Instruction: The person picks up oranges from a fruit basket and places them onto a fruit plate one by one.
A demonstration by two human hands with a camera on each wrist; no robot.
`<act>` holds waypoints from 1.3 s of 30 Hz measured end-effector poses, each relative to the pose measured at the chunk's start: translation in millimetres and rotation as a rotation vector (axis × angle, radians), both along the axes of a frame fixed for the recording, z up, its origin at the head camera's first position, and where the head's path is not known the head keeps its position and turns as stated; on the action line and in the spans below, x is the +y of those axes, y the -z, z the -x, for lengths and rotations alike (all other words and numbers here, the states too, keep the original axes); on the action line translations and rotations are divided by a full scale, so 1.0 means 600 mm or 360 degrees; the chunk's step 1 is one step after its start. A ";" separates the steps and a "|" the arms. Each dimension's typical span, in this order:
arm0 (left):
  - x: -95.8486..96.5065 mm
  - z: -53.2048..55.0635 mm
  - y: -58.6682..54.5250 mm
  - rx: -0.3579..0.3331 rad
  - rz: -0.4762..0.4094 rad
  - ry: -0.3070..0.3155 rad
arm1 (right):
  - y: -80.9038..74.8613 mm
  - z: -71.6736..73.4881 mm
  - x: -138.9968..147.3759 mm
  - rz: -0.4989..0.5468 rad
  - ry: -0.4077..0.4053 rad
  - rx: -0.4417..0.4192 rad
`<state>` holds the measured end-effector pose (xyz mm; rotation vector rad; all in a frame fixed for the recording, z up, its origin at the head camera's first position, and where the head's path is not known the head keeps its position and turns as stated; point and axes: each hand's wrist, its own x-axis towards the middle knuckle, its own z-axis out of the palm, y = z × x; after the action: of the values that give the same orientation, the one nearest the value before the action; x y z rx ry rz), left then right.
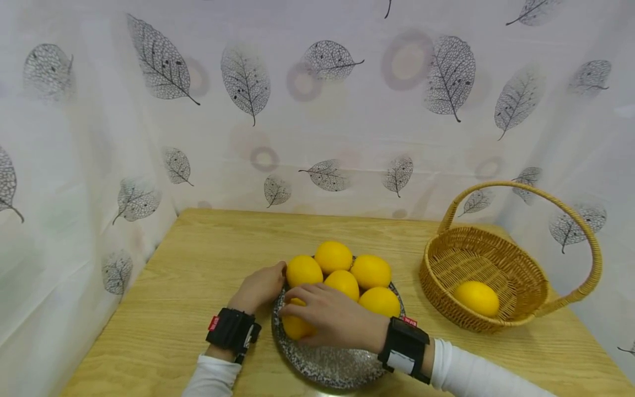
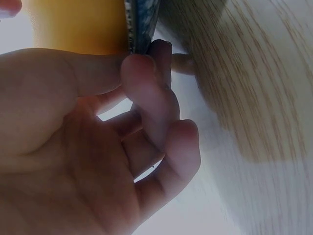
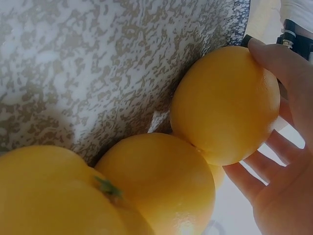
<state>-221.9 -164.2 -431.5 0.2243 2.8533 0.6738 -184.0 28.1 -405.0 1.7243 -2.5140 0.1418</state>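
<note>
A speckled grey bowl (image 1: 337,366) holds several yellow-orange lemons, heaped toward its far side. At the bowl's left edge, my left hand (image 1: 260,286) pinches the rim (image 2: 142,22) between thumb and curled fingers, as the left wrist view shows. My right hand (image 1: 342,318) reaches across the bowl and grips a lemon (image 3: 226,105) at its left side, thumb on one side and fingers round the other. That lemon touches a neighbouring lemon (image 3: 159,178). Part of the heap is hidden behind the right hand in the head view.
To the right of the bowl stands a wicker basket (image 1: 441,300) with a tall arched handle (image 1: 592,248). One lemon (image 1: 477,299) lies inside it. The wooden table (image 1: 208,242) is bordered by a leaf-print curtain (image 1: 342,127) at the back and sides.
</note>
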 end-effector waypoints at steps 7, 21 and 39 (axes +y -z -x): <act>0.002 -0.004 0.001 -0.0003 -0.0010 0.0010 | 0.001 -0.002 0.003 0.0009 0.0004 -0.0014; 0.003 -0.004 -0.001 -0.0012 -0.0024 0.0007 | 0.000 -0.002 0.004 0.0055 0.0015 -0.0045; 0.001 0.000 -0.001 -0.0021 0.0000 0.0003 | -0.019 -0.004 0.021 0.0120 0.0040 -0.0157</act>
<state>-221.8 -163.6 -430.9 0.2218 2.8402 0.6723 -181.8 40.8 -393.7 1.6970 -2.5614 0.3230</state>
